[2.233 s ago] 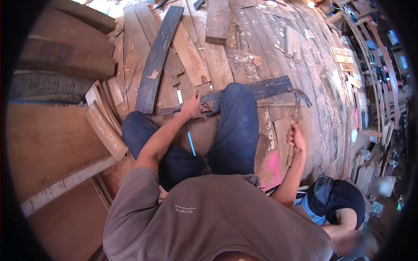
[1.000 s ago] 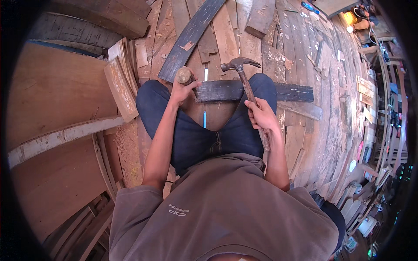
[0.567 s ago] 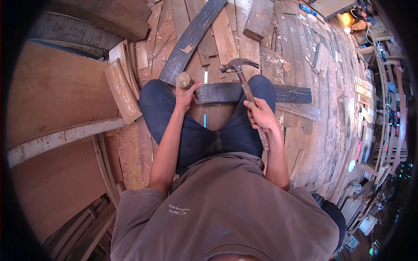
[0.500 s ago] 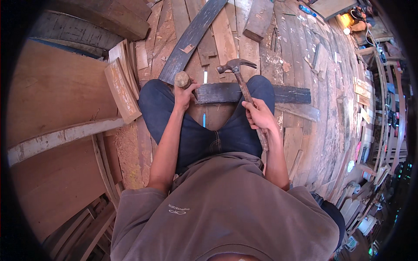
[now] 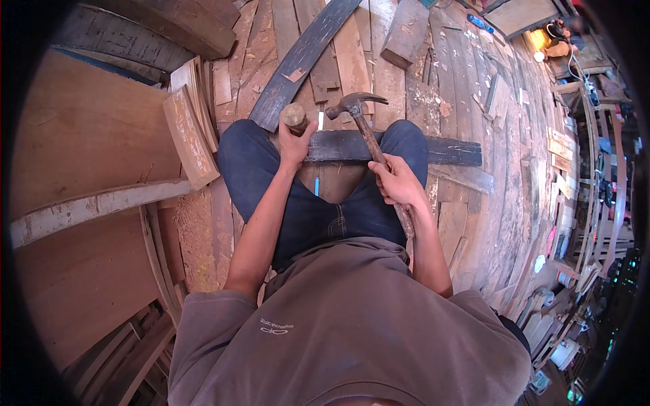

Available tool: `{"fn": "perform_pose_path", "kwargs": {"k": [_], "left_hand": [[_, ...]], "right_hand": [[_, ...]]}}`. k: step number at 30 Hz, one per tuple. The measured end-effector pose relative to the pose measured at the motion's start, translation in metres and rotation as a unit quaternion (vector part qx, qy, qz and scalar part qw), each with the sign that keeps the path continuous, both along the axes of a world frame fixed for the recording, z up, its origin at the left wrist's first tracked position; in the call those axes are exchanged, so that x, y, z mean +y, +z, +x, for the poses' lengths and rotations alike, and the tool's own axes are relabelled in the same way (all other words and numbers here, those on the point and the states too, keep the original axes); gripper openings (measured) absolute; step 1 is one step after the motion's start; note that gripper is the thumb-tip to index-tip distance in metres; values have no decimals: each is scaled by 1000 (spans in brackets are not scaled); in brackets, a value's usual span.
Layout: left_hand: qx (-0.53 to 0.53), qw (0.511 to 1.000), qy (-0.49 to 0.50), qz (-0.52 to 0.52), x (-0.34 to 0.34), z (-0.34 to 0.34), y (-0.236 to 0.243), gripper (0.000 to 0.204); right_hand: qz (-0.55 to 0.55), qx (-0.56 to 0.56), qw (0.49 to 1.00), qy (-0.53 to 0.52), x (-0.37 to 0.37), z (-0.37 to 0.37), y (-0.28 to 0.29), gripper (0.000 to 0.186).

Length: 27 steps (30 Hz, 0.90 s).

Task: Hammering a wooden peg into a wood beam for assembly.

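My left hand (image 5: 294,145) is closed round a thick, round-ended wooden tool handle (image 5: 294,116), held upright. Its lower end is hidden, so I cannot tell the tool's kind. Between my knees lies a dark, weathered wooden board (image 5: 338,146), its near left end right by my left hand. My right hand (image 5: 398,181) grips the worn wooden shaft of a claw hammer (image 5: 366,139). The hammer's head is raised over the board, its striking face toward the wooden handle but apart from it.
Another dark plank (image 5: 298,64) slants across the floor ahead on the left. A wood block (image 5: 406,34) and several loose offcuts lie farther out. Leaning wood pieces (image 5: 189,135) and a large brown panel (image 5: 101,122) stand at left. A blue pen-like stick (image 5: 317,186) lies between my legs.
My left hand has shifted slightly right with the wooden handle, its grip turned. The hammer's head has swung a little left, closer to the handle.
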<state>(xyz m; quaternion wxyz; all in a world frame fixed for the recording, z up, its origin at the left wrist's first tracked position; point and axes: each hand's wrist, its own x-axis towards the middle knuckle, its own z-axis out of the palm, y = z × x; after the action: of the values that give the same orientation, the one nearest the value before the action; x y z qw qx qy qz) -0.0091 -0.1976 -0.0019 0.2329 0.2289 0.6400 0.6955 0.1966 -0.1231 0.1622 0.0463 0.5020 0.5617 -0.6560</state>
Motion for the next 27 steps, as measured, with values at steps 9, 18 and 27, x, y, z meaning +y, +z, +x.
{"fn": "perform_pose_path", "kwargs": {"k": [9, 18, 27], "left_hand": [[-13, 999, 26, 27, -8, -7, -4, 26], [-37, 998, 33, 39, -11, -8, -5, 25], [-91, 992, 4, 83, -24, -11, 4, 23]], "right_hand": [[-25, 94, 993, -67, 2, 5, 36, 15], [2, 78, 993, -86, 10, 18, 54, 20], [-12, 38, 993, -110, 8, 32, 46, 18]]}}
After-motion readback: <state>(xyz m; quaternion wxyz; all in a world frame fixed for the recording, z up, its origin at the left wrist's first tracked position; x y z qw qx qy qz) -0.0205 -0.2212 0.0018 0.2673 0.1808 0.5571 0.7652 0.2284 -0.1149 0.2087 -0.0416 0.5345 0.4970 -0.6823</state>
